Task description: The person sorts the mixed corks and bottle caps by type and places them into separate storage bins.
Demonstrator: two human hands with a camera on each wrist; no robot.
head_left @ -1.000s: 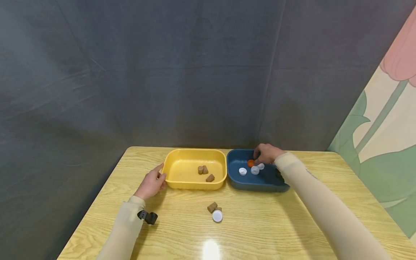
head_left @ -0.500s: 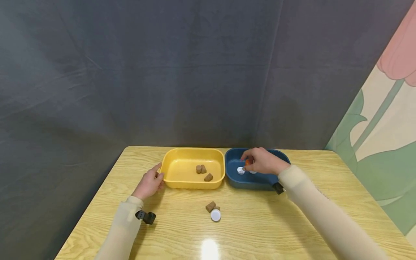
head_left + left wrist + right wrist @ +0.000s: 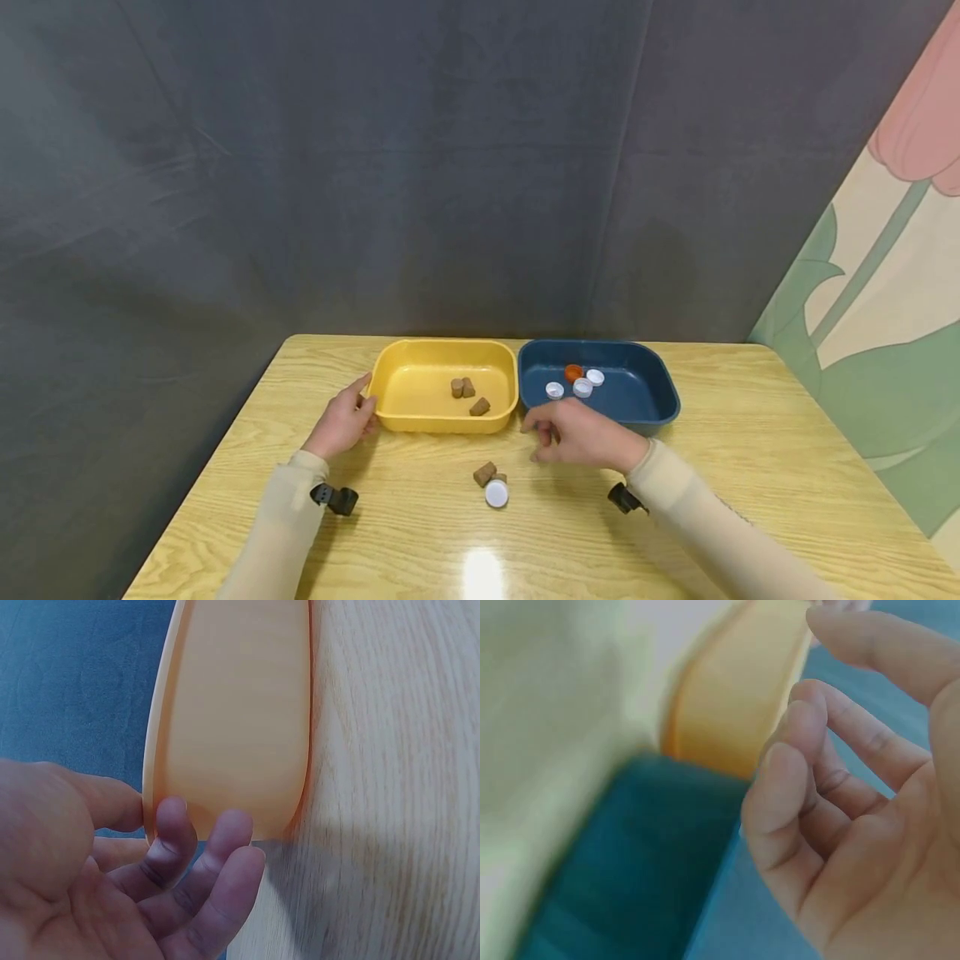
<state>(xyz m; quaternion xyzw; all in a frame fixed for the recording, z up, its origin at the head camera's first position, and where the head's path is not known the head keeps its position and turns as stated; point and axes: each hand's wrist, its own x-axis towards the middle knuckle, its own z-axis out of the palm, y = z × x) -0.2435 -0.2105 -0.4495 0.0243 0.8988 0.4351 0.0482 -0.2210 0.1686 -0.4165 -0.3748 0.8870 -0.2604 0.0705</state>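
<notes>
My left hand (image 3: 341, 425) holds the left end of a yellow tray (image 3: 442, 422), its thumb and fingers at the rim (image 3: 155, 735). Inside that tray lie a few brown corks (image 3: 479, 407). My right hand (image 3: 585, 435) hangs over the table just in front of a dark blue tray (image 3: 637, 398), fingers loosely bent, nothing between them. White bottle caps (image 3: 582, 387) and an orange bottle cap (image 3: 573, 372) lie in the blue tray. On the table left of my right hand are a brown cork (image 3: 484, 474), another partly hidden cork (image 3: 500, 478) and a white bottle cap (image 3: 497, 493).
Both trays stand side by side near the back edge of a light wooden table (image 3: 405, 533). A dark curtain (image 3: 450, 167) hangs behind it. On the right is a wall panel (image 3: 885, 333) with a painted flower.
My right hand has come out of the blue tray, toward me and left, over the table. The orange cap lies in the tray, slightly shifted. My left hand has stayed at the yellow tray.
</notes>
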